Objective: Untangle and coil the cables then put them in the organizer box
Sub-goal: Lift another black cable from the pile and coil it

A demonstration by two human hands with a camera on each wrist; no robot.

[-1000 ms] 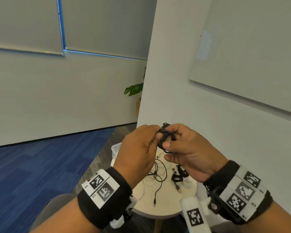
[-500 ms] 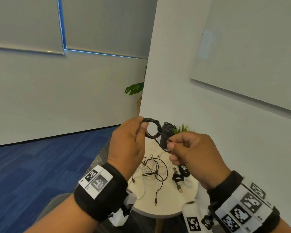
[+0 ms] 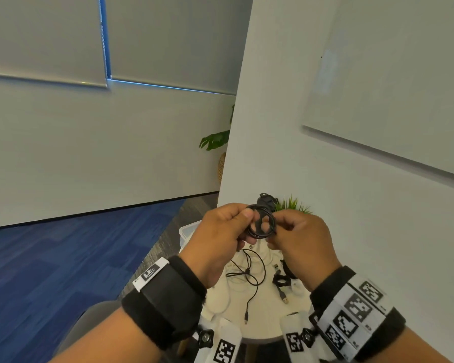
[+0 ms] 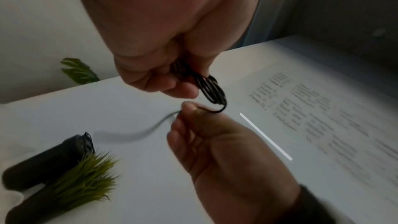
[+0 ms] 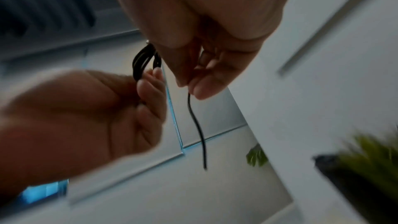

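Note:
I hold a thin black cable (image 3: 262, 223) in the air above the table, wound into a small coil of several loops. My left hand (image 3: 243, 218) pinches the coil (image 4: 212, 89) between thumb and fingers. My right hand (image 3: 279, 226) pinches the same cable just past the coil, and its loose tail (image 5: 198, 125) hangs free beyond the fingertips. Below, on the round white table (image 3: 268, 326), lie a tangled black cable (image 3: 249, 275), white cables (image 3: 227, 297) and a small bundled black cable (image 3: 281, 280). The clear organizer box (image 3: 188, 230) shows at the table's far left, mostly hidden by my left hand.
A black bottle (image 4: 47, 161) and a small green grass plant (image 4: 86, 176) stand at the table's back by the white wall. A whiteboard (image 3: 393, 87) hangs on that wall to the right. Blue carpet (image 3: 63, 258) lies to the left.
Half a second ago my hands were apart with a short stretch of cable between them. They have come back together, and the right hand has laid another loop on the coil.

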